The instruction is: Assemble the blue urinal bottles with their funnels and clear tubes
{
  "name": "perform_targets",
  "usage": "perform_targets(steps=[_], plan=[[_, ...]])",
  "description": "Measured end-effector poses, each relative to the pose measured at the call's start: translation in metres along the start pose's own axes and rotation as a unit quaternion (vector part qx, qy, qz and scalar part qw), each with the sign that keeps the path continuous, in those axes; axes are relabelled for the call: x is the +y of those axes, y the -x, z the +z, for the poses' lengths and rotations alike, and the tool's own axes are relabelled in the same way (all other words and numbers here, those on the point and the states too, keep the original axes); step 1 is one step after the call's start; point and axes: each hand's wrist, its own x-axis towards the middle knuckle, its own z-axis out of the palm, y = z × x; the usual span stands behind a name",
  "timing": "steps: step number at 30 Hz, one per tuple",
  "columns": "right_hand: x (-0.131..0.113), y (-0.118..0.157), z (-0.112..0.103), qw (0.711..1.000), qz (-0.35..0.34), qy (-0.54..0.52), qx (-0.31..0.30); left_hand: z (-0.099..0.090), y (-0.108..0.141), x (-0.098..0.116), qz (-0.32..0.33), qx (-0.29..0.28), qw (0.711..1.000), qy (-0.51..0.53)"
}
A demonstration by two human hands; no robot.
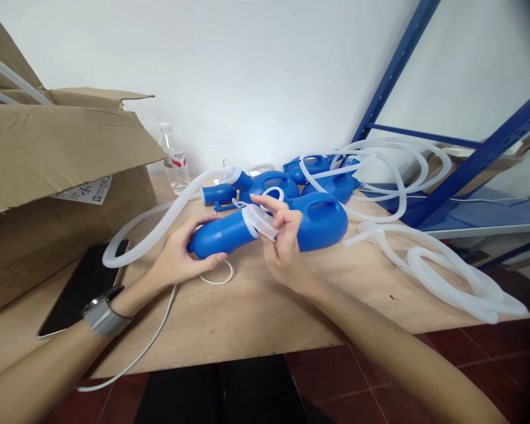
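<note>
My left hand (183,253) is wrapped round the closed end of a blue plastic cylinder (224,234), which lies tilted just above the wooden table. At the cylinder's other end sits a translucent white cap (261,221), and my right hand (285,247) grips it with the thumb and bent fingers, one finger stretched out. A white ring (274,191) stands up behind the cap. Directly behind my right hand lies a blue bottle with a handle (322,224). More blue bottles (271,184) and a small blue piece (219,194) lie further back.
An open cardboard box (62,141) stands at the left, beside a black tablet (83,288) and a water bottle (175,162). Coiled clear tubes (459,282) lie on the table (247,324) at the right. A blue metal shelf (477,171) rises there. A white cable crosses the front edge.
</note>
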Motion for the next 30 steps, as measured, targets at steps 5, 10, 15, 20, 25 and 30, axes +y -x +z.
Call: perform_targets(steps=[5, 10, 15, 20, 25, 30], plan=[[-0.009, -0.002, -0.005, 0.993, 0.046, 0.016, -0.112, -0.002, 0.000, 0.000, 0.027, 0.015, 0.999, -0.008], [-0.006, -0.007, -0.009, 0.990, 0.088, -0.062, -0.096, -0.003, 0.000, 0.001, 0.064, 0.012, 0.997, -0.046], [0.007, -0.010, -0.007, 0.978, 0.125, -0.148, -0.082, -0.003, 0.003, 0.002, 0.089, 0.014, 0.992, -0.084], [0.007, -0.024, -0.010, 0.966, 0.148, -0.114, -0.180, -0.005, 0.002, 0.000, 0.115, 0.039, 0.986, -0.113], [0.003, -0.045, 0.001, 0.950, 0.245, -0.095, -0.170, -0.004, 0.001, 0.001, 0.132, 0.058, 0.980, -0.136], [0.005, -0.042, 0.007, 0.966, 0.195, -0.074, -0.156, -0.004, 0.001, 0.000, 0.139, 0.071, 0.978, -0.136]])
